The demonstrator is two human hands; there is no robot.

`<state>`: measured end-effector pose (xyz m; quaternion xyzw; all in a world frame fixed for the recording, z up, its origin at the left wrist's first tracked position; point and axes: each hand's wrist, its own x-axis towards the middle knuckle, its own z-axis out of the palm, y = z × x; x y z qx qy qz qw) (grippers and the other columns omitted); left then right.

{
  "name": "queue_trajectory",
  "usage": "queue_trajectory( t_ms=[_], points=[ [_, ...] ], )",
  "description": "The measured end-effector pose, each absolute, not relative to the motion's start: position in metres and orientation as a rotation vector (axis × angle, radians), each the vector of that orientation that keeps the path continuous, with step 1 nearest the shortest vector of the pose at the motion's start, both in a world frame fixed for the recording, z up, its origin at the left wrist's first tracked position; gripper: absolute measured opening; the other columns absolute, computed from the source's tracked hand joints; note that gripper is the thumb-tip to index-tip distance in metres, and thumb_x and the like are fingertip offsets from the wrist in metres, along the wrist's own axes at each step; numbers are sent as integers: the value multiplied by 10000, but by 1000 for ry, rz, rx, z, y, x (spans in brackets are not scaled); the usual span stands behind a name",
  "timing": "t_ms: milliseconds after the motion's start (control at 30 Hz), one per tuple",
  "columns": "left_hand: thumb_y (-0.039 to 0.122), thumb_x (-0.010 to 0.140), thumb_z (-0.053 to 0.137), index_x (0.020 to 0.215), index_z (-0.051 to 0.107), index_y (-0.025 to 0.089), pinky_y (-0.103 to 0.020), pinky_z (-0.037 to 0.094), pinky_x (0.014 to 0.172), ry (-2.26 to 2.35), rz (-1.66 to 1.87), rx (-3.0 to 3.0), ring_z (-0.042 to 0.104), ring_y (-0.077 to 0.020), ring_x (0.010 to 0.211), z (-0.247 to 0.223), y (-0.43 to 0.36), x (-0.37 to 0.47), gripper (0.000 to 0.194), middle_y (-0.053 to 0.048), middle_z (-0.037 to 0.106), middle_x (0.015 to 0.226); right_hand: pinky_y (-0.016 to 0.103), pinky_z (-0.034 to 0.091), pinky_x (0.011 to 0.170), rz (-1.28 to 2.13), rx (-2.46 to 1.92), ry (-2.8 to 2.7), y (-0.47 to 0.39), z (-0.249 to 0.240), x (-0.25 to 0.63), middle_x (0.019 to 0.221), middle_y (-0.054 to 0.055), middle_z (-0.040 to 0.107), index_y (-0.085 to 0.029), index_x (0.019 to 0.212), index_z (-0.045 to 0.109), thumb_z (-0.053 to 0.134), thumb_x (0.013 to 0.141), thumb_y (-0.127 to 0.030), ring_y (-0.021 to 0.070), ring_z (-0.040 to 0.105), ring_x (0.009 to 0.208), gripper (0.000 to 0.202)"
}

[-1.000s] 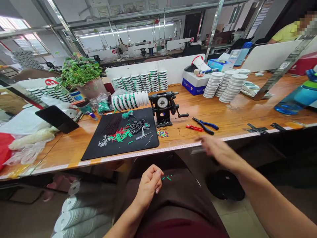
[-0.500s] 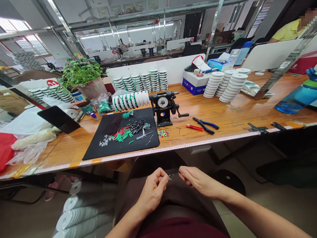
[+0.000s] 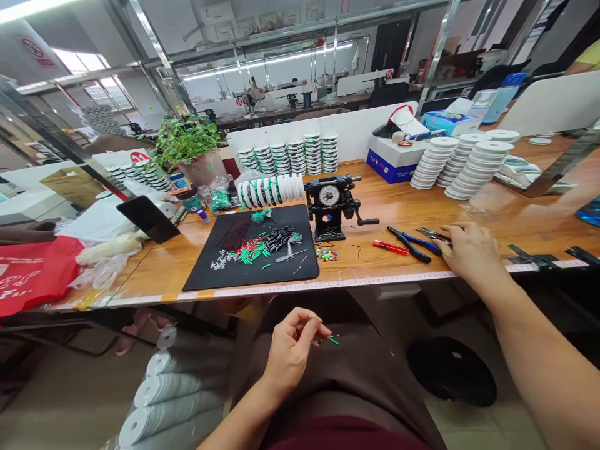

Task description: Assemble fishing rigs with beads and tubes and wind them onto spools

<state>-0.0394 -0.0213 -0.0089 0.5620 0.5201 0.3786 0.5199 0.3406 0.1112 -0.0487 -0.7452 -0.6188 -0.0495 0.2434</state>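
My left hand (image 3: 294, 347) hangs above my lap, thumb and fingers drawn together. Whatever it pinches, if anything, is too small to make out. Several tiny green tube pieces (image 3: 334, 340) show just beyond its fingertips, on the dark cloth of my lap. Out at the right, my right hand (image 3: 475, 253) rests at the table's front edge with its fingers over small snips (image 3: 429, 233). Their pointed tips face left; the handles are partly hidden under the fingers. Blue-handled pliers (image 3: 412, 244) lie just left of that hand, beside a red tube-like item (image 3: 391, 247).
A black mat (image 3: 206, 275) bears piles of green, red and black small parts. Behind it stands a hand-cranked winder (image 3: 329, 203) with a row of white spools (image 3: 272, 190). White spool stacks (image 3: 478, 169) and a blue-white box (image 3: 391, 164) stand at the back right.
My right hand has left my lap and moved up and right onto the table, where the snips now show beside the pliers. My left hand stays over my lap. The view has turned left.
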Motion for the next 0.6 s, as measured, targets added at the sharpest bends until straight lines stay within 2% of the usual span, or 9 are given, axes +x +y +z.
queue_trajectory(
  t_ms=[67,133,200,267,333,433,533,600],
  points=[
    [339,930,555,886,655,153,-252,495,734,1296,991,1578,631,-152,861,-3,-24,-37,216,-86,674,939,471,382,942,-229,-1738,-1684,89,-41,306,1158,222,587,-92,1082,646,511,915,-280,354,509,1105,286],
    [278,908,586,870,700,173,-258,492,743,1313,1070,1787,609,-159,899,3,-24,-35,160,-94,640,988,401,393,989,14,-1373,-1686,58,-32,258,1090,140,632,-145,1076,631,484,962,-307,265,567,1064,247],
    [246,882,623,883,728,197,-277,495,776,1341,1103,1901,593,-169,925,9,-25,-33,116,-96,615,986,339,406,984,602,-1187,-1707,26,-25,207,1122,76,635,-217,1127,616,494,984,-339,209,578,1089,223],
    [233,864,650,905,742,215,-298,494,821,1352,1134,1952,585,-174,940,15,-25,-32,103,-95,601,981,326,450,917,1288,-982,-1603,-1,-24,165,1123,92,616,-208,1139,596,473,992,-419,213,585,1051,285],
    [234,860,657,914,743,218,-298,493,818,1356,1159,1943,585,-172,931,18,-27,-34,103,-92,595,980,301,459,834,1665,-860,-1376,-18,-28,136,984,77,608,-188,1051,602,522,961,-479,198,576,921,316],
    [249,873,645,882,730,196,-286,484,830,1374,1154,1900,588,-162,920,22,-23,-43,100,-83,602,953,225,388,635,1840,-893,-1060,-26,-39,119,756,16,492,-161,847,587,634,879,-530,127,424,682,373],
    [288,899,611,844,696,174,-261,471,845,1486,1165,1935,589,-145,913,28,4,-70,152,-68,613,939,208,337,608,1871,-1005,-921,-26,-46,117,742,7,438,-149,809,593,724,791,-562,118,338,680,434],
    [307,920,574,840,668,164,-238,463,827,1758,1123,1978,587,-144,944,35,37,-102,188,-65,626,970,209,329,609,1883,-1058,-868,-27,-49,118,735,4,410,-148,818,605,745,751,-598,121,304,680,476]
  ],
)
